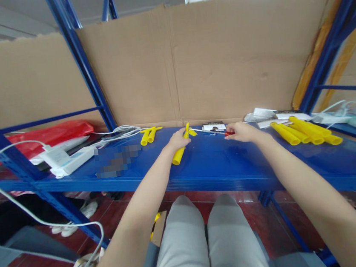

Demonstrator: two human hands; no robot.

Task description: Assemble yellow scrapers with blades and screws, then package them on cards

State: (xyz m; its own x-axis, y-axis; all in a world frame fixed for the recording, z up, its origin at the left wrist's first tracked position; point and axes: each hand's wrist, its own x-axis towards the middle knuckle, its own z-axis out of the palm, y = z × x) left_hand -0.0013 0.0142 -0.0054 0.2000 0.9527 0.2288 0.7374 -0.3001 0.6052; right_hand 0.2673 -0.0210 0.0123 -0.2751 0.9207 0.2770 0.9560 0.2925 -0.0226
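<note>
My left hand (179,139) is closed around a yellow plastic tube (178,155), which stands at a slant over the blue shelf with its wide open end toward me. A small yellow tab sticks out at the tube's far end. My right hand (240,132) grips a red-handled tool (229,133); its exact kind is too small to tell. From there a thin pale shaft or strip runs left toward the tube's tab, and I cannot tell whether they touch. A white printed card (213,127) lies behind, between the hands.
Two yellow pieces (148,135) lie on the left of the blue shelf (213,163), near white cables and a power strip (73,161). Several yellow tubes (304,131) are grouped at right, with white packets (261,115) behind. Cardboard (221,60) walls the back; blue posts stand on both sides.
</note>
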